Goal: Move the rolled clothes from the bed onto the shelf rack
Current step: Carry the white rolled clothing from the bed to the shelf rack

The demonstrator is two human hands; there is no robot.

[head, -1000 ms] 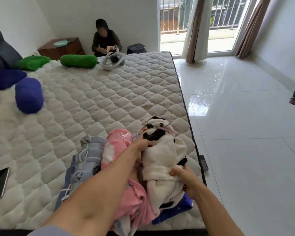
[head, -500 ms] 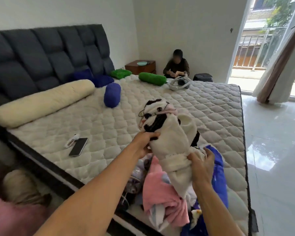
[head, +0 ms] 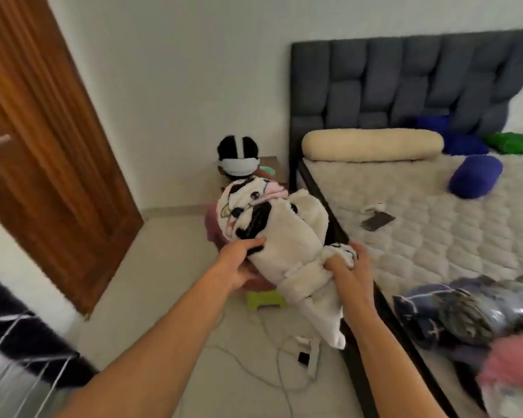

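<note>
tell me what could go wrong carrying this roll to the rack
The white and black fluffy rolled garment has a loose tail hanging below the right hand, so it may unroll. White cables and a charger lie on the floor underfoot, a possible trip hazard on the way to the white wire rack.

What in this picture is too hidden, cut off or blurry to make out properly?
- Shelf rack: head view, cut by the left and bottom edges; only white wires show.
- Rolled clothes on the bed: smeared by motion blur.
- Pink stool: mostly behind the white cow-print roll held in both hands.
</note>
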